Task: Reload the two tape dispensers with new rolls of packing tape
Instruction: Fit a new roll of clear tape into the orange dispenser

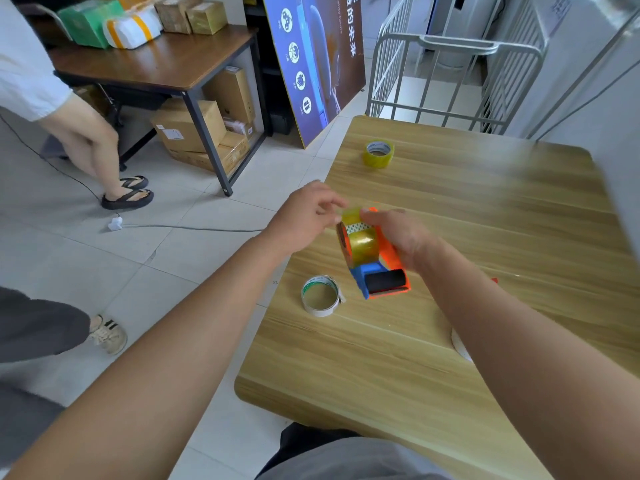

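Over table (pixel 467 209), right hand (pixel 401 237) grips dispenser (pixel 382 277).

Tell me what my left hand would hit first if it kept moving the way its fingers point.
Most likely the tape roll mounted in the orange dispenser that the right hand grips. The left hand has its fingertips beside the roll's top edge; contact is too blurred to confirm.
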`<move>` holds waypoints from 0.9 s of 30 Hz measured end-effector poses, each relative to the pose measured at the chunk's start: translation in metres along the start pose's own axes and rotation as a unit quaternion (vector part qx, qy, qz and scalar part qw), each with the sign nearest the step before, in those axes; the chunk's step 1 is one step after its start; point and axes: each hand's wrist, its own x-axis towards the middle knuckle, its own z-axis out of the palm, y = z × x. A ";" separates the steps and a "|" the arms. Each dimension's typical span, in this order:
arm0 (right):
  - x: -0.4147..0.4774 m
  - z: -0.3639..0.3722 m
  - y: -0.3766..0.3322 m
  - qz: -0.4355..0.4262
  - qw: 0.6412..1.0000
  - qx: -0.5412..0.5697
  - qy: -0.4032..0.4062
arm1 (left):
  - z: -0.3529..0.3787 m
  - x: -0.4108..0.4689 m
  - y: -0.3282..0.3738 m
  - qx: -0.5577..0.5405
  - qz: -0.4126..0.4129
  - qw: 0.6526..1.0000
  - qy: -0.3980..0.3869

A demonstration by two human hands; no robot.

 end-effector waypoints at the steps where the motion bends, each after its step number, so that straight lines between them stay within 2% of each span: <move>1: 0.000 -0.003 -0.001 0.002 1.000 -0.015 -0.008 | 0.001 -0.002 -0.002 0.016 0.024 0.999 -0.018; 5: 0.001 -0.013 0.001 0.042 0.996 -0.059 -0.049 | 0.002 -0.008 -0.001 0.031 0.044 0.996 -0.068; 8: 0.000 -0.017 -0.001 0.080 0.990 -0.101 -0.065 | 0.002 -0.011 0.005 0.098 0.091 0.987 -0.090; 12: 0.001 -0.024 -0.004 0.111 0.976 -0.174 -0.073 | 0.006 -0.019 0.012 0.227 0.222 0.940 -0.125; 15: -0.001 -0.027 -0.005 0.153 0.965 -0.188 -0.105 | 0.010 -0.022 0.014 0.288 0.257 0.910 -0.150; 27: 0.007 -0.028 0.003 0.178 0.957 -0.174 -0.151 | 0.013 -0.033 0.014 0.328 0.351 0.872 -0.092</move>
